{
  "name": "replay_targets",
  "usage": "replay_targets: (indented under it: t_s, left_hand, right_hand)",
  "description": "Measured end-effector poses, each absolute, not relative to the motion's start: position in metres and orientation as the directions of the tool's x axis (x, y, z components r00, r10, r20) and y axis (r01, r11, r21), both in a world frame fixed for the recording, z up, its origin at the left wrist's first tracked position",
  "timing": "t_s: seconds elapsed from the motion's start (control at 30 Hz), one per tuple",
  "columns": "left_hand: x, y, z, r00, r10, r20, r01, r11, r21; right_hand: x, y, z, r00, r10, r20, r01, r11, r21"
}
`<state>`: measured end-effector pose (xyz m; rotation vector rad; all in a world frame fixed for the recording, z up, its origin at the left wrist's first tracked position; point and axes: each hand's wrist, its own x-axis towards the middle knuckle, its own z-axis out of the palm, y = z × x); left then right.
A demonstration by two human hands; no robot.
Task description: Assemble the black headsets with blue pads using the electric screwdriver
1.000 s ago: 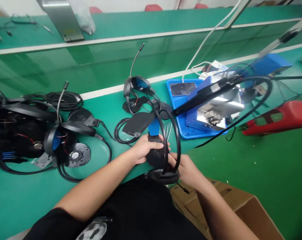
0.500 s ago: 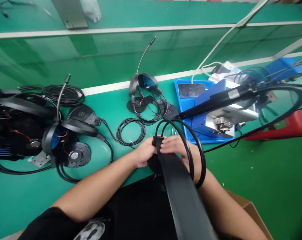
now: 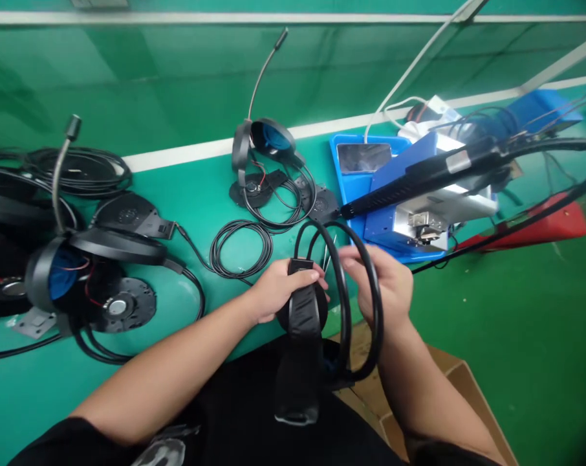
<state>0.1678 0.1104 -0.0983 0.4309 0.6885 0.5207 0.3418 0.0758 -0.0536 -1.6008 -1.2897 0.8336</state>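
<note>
My left hand grips a black headset at its padded headband and round ear cup, just above the bench edge. The band hangs down over my lap. My right hand has its fingers curled on a thick black cable loop that rises from the headset. A thin metal pin or tool shows behind the loop. The lower part of the headset partly hides the cardboard box.
Partly built headsets with loose speaker discs and cable coils lie on the green bench. To the right stand a blue tray and a metal fixture with a black handheld tool. Below is a cardboard box.
The headband has swung down from my lap side to hang below my left hand. My right hand has moved right off the band onto the cable loop. The view has shifted, moving the bench items left.
</note>
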Motion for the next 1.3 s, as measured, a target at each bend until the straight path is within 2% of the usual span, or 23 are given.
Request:
replay_targets:
  t_s: [0.03, 0.13, 0.23, 0.37, 0.57, 0.67, 0.87, 1.0, 1.13, 1.3]
  left_hand:
    - [0.168, 0.11, -0.098, 0.667, 0.582, -0.466, -0.301, 0.782, 0.546]
    - [0.167, 0.11, -0.099, 0.674, 0.601, -0.429, -0.309, 0.757, 0.576]
    - [0.166, 0.11, -0.104, 0.677, 0.601, -0.425, -0.289, 0.748, 0.598]
    - [0.166, 0.112, -0.113, 0.726, 0.555, -0.406, -0.186, 0.727, 0.661]
    - [0.165, 0.116, -0.111, 0.722, 0.574, -0.385, -0.137, 0.664, 0.735]
    - [0.165, 0.115, -0.106, 0.717, 0.577, -0.39, -0.132, 0.662, 0.738]
    - [0.166, 0.114, -0.106, 0.707, 0.593, -0.387, -0.219, 0.703, 0.677]
    - [0.166, 0.115, -0.108, 0.729, 0.55, -0.406, -0.229, 0.756, 0.613]
    - [0.166, 0.116, -0.112, 0.757, 0.52, -0.396, -0.25, 0.791, 0.559]
    - [0.166, 0.116, -0.11, 0.748, 0.516, -0.418, -0.25, 0.801, 0.543]
  right_hand:
    - [0.338, 0.085, -0.054, 0.255, 0.965, -0.068, 0.295, -0.144, -0.945]
    - [0.33, 0.105, -0.06, 0.072, 0.947, -0.313, 0.082, -0.319, -0.944]
    - [0.328, 0.111, -0.07, 0.026, 0.923, -0.384, 0.025, -0.384, -0.923]
    - [0.329, 0.107, -0.077, 0.176, 0.928, -0.329, 0.039, -0.341, -0.939]
    - [0.318, 0.102, -0.064, 0.393, 0.908, -0.148, 0.198, -0.24, -0.95]
    - [0.321, 0.102, -0.06, 0.355, 0.929, -0.101, 0.261, -0.202, -0.944]
    - [0.33, 0.105, -0.063, 0.155, 0.969, -0.191, 0.204, -0.22, -0.954]
    - [0.324, 0.108, -0.065, 0.25, 0.955, -0.157, 0.17, -0.203, -0.964]
    - [0.319, 0.108, -0.064, 0.354, 0.93, -0.097, 0.268, -0.2, -0.942]
    - [0.321, 0.107, -0.062, 0.317, 0.947, -0.062, 0.337, -0.173, -0.926]
